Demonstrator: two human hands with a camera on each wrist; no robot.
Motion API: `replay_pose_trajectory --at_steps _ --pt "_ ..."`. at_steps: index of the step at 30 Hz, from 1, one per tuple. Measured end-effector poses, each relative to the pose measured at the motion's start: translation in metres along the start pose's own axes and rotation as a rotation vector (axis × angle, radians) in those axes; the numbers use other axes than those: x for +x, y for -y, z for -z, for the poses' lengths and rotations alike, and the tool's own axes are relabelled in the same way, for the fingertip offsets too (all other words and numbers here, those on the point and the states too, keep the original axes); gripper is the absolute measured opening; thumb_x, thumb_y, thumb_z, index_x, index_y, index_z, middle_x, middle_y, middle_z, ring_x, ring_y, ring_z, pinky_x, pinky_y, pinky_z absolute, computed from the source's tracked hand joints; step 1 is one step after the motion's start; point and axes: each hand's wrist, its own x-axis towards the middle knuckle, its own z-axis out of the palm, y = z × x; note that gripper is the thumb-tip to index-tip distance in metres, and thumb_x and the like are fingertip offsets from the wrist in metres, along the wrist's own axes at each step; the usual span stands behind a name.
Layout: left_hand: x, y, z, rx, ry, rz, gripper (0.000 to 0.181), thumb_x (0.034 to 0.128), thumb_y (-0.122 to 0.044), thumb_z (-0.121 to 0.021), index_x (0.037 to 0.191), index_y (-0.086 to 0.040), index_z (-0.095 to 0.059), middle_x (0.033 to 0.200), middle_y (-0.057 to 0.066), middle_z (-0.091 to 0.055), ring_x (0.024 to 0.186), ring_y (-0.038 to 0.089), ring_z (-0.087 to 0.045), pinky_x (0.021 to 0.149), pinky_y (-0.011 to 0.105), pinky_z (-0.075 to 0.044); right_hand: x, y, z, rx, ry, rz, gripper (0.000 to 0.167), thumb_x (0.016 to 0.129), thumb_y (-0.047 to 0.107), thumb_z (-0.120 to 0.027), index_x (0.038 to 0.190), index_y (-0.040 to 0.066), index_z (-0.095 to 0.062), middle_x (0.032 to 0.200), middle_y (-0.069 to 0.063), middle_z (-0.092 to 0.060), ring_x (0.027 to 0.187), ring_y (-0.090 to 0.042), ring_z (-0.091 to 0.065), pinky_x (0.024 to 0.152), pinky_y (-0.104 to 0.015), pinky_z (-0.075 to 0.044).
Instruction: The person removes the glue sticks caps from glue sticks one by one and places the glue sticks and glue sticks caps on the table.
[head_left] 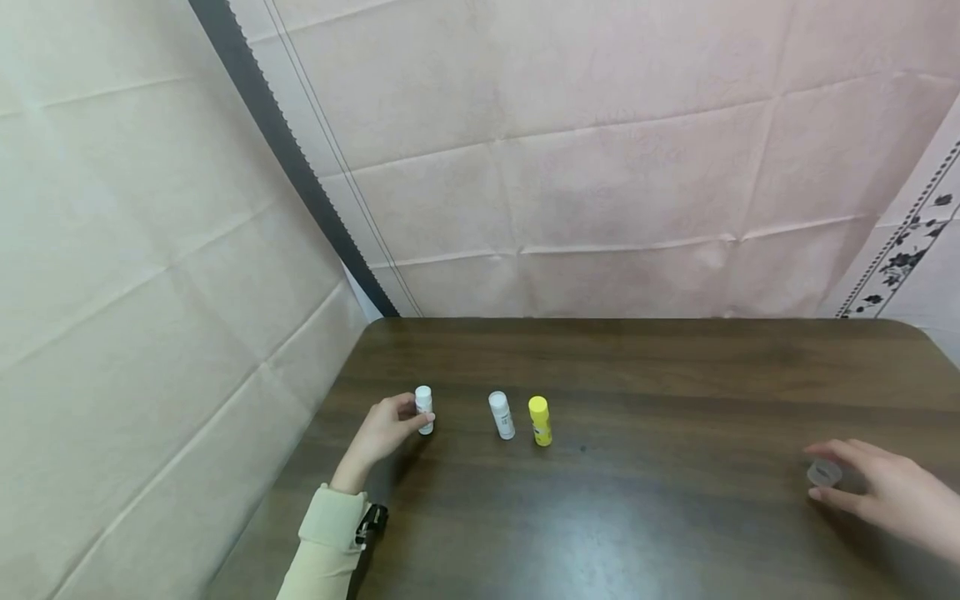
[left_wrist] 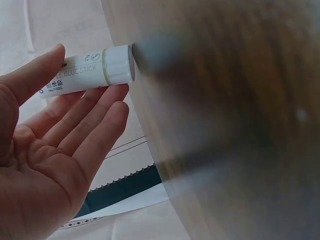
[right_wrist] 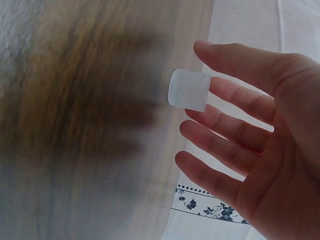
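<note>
My left hand [head_left: 385, 432] [left_wrist: 55, 135] has its thumb and fingers around a white glue stick [head_left: 424, 400] [left_wrist: 92, 70], which stands upright on the table at the left. At the far right my right hand [head_left: 888, 492] [right_wrist: 265, 130] spreads its thumb and fingers around a small translucent cap [head_left: 824, 473] [right_wrist: 190, 90], with a gap between thumb and cap. Another white glue stick [head_left: 502, 415] and a yellow glue stick [head_left: 540, 421] stand side by side nearer the middle, touched by neither hand.
The brown wooden table [head_left: 660, 375] ends at a far edge against a pale cloth backdrop [head_left: 615, 183]. More pale cloth [head_left: 150, 333] hangs along the left side. A black band [head_left: 372, 522] circles the left wrist over a light sleeve [head_left: 326, 533].
</note>
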Motion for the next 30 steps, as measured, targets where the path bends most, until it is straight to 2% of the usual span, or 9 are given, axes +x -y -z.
replay_pose_trajectory --at_steps 7,12,19,25,30 --pt "-0.002 -0.001 0.001 0.005 0.014 0.017 0.023 0.0917 -0.022 -0.076 0.107 -0.005 -0.071 0.104 0.006 -0.073 0.102 0.026 -0.069 0.083 0.043 -0.056 -0.001 -0.001 -0.001 0.002 0.007 0.001 0.047 0.067 0.019 -0.092 0.107 0.006 -0.069 0.1 -0.011 -0.069 0.087 -0.039 -0.066 0.071 -0.059 -0.051" --pt "-0.005 0.0 0.001 -0.012 0.011 0.02 0.022 0.0913 -0.02 -0.077 0.106 -0.005 -0.071 0.104 0.007 -0.073 0.103 0.027 -0.069 0.085 0.045 -0.055 -0.002 -0.003 -0.002 -0.033 -0.021 0.022 0.049 0.064 0.021 -0.094 0.105 0.009 -0.069 0.099 -0.008 -0.07 0.085 -0.03 -0.066 0.07 -0.053 -0.053" --pt "-0.01 0.001 0.005 -0.028 0.026 0.024 0.017 0.0903 -0.017 -0.078 0.102 -0.006 -0.071 0.099 0.004 -0.073 0.102 0.027 -0.069 0.088 0.047 -0.054 0.0 0.003 0.003 0.013 0.093 -0.052 0.053 0.07 0.02 -0.091 0.114 0.001 -0.066 0.105 -0.02 -0.067 0.094 -0.046 -0.065 0.073 -0.061 -0.05" --pt "-0.012 0.002 0.006 -0.027 0.038 0.028 0.018 0.0912 -0.018 -0.077 0.102 -0.006 -0.07 0.099 0.004 -0.073 0.103 0.027 -0.069 0.086 0.045 -0.055 -0.005 -0.001 -0.005 0.013 -0.003 -0.049 0.054 0.067 0.019 -0.092 0.112 0.005 -0.067 0.106 -0.02 -0.068 0.095 -0.047 -0.064 0.073 -0.063 -0.048" --pt "-0.013 0.003 0.005 -0.037 0.025 0.025 0.021 0.0911 -0.017 -0.077 0.104 -0.004 -0.066 0.1 0.006 -0.071 0.102 0.027 -0.069 0.084 0.044 -0.054 -0.008 -0.004 -0.007 0.019 -0.012 -0.071 0.053 0.068 0.018 -0.091 0.112 0.005 -0.067 0.108 -0.023 -0.066 0.099 -0.05 -0.061 0.074 -0.065 -0.046"
